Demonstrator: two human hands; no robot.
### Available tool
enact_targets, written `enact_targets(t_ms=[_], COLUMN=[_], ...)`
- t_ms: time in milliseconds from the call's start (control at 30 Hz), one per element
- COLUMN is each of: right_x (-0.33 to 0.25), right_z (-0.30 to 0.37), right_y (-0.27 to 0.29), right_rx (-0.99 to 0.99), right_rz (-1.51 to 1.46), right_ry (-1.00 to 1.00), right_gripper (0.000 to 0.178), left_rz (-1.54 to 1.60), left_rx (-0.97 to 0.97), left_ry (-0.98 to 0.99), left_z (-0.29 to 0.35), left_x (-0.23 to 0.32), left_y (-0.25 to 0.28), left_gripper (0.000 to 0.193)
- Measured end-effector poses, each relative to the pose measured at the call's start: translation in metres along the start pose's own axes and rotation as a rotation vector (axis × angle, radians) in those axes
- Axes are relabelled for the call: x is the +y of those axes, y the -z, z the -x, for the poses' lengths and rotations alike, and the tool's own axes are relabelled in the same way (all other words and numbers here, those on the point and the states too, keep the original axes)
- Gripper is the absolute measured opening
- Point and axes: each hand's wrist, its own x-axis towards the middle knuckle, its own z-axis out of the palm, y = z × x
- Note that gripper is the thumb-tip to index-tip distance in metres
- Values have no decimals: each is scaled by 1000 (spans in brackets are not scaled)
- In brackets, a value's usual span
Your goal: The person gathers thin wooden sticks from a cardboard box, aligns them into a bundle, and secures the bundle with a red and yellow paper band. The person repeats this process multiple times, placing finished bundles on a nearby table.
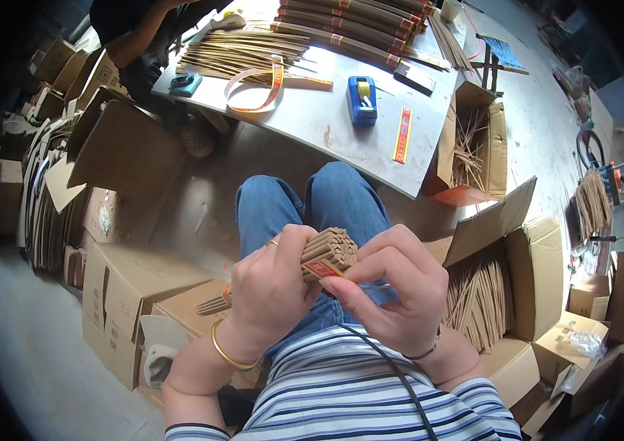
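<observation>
Above my lap, my left hand (pixel 271 275) is wrapped round a bundle of brown incense sticks (pixel 335 247). The bundle is tilted, its blunt ends at the upper right and its thinner tail sticking out below my left wrist. A red and yellow paper band (pixel 323 269) goes round it near the blunt ends. My right hand (pixel 406 287) pinches that band between thumb and fingertips, at the bundle's right side. Another bit of red and yellow band shows by the tail. My left palm hides the middle of the bundle.
Ahead, a white table (pixel 319 140) carries a blue tape dispenser (pixel 362 101), a paper strip (pixel 402 135), a curled strip (pixel 276 82), loose sticks (pixel 245 55) and banded bundles (pixel 341 37). Cartons with sticks (pixel 477 301) stand at right; closed cartons (pixel 143 275) at left. A person (pixel 132 44) sits far left.
</observation>
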Motion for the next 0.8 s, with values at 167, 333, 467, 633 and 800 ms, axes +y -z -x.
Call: enact_targets(t_ms=[167, 333, 467, 633, 800], right_x=[0, 2, 4, 7, -1], right_z=[1, 2, 3, 5, 9], right_y=[-3, -4, -6, -7, -2], right_rx=[24, 3, 8, 3, -66], right_rz=[-36, -99, -150, -138, -50], right_ry=[-40, -84, -63, -55, -99], right_gripper=[17, 16, 17, 17, 18], left_rz=[-69, -53, 51, 164, 230], left_rx=[30, 70, 57, 23, -62], left_ry=[-26, -70, -75, -37, 106], left_z=[1, 2, 1, 1, 1], left_x=[2, -1, 1, -1, 3], left_y=[0, -3, 0, 4, 7], left_gripper=[39, 37, 39, 38, 69])
